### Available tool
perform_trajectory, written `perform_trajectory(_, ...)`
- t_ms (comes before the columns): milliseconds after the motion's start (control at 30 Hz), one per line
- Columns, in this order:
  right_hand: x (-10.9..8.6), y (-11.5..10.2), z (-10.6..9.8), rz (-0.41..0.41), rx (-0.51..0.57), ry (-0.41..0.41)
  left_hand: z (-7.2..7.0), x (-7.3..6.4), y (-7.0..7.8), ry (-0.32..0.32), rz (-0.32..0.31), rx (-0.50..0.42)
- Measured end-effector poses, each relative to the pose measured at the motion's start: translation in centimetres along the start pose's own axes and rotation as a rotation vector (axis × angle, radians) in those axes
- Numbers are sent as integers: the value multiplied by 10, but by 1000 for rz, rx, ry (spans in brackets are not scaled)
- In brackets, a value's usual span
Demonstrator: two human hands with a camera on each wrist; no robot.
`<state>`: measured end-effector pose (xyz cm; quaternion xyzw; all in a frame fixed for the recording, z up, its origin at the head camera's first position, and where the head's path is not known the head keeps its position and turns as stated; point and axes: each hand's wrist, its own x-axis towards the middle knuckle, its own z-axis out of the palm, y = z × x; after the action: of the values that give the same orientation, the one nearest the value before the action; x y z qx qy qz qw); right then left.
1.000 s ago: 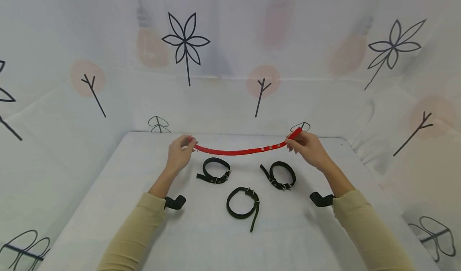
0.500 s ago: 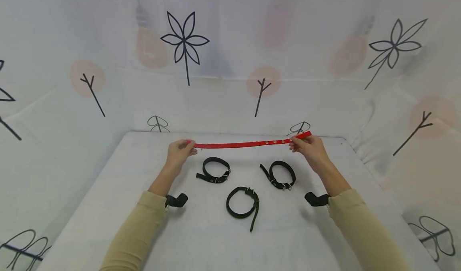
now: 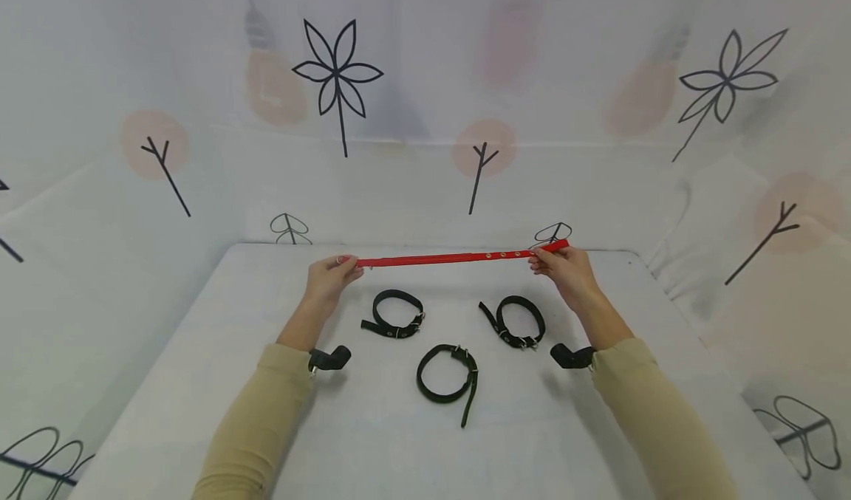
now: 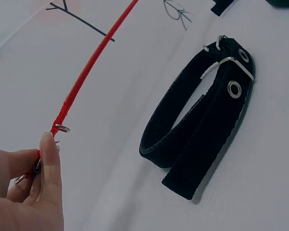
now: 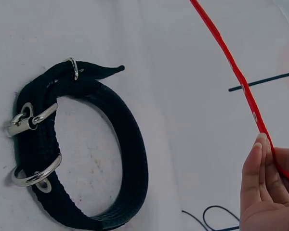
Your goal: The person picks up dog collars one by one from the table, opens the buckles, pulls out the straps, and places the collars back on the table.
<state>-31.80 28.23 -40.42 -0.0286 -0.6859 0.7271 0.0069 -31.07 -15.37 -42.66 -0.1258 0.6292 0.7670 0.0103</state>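
Observation:
A red pet collar [image 3: 432, 260], unbuckled, is stretched nearly straight between both hands above the far part of the table. My left hand [image 3: 327, 282] pinches its buckle end; metal rings show by the fingers [image 4: 50, 159] in the left wrist view. My right hand [image 3: 567, 275] pinches the other end near the eyelets, and the red tip sticks out past the fingers. Below it lie three buckled black collars: one at the left [image 3: 397, 314], one at the right [image 3: 521, 323] and one nearer the front [image 3: 447, 374]. Each is closed into a loop with its tail sticking out.
The white table [image 3: 372, 456] runs back to a white cloth backdrop [image 3: 412, 190] printed with plants. More of that cloth hangs at both sides. A black wrist mount [image 3: 330, 358] juts inward from the left sleeve, and another mount [image 3: 572, 356] from the right.
The red collar has gone from sagging in the middle to nearly straight. The right hand shifted outward, then slightly back in. The black collars stay where they were.

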Motion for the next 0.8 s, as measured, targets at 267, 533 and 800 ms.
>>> perform_trajectory(267, 9, -1, 10, 58, 131, 21, 3, 16, -10, -8, -17, -62)
perform_trajectory(533, 25, 8, 19, 92, 84, 95, 9, 32, -11, 1, -26, -15)
perform_trajectory(800, 43, 18, 23, 110, 30, 125, 14, 50, -16, 52, -41, 70)
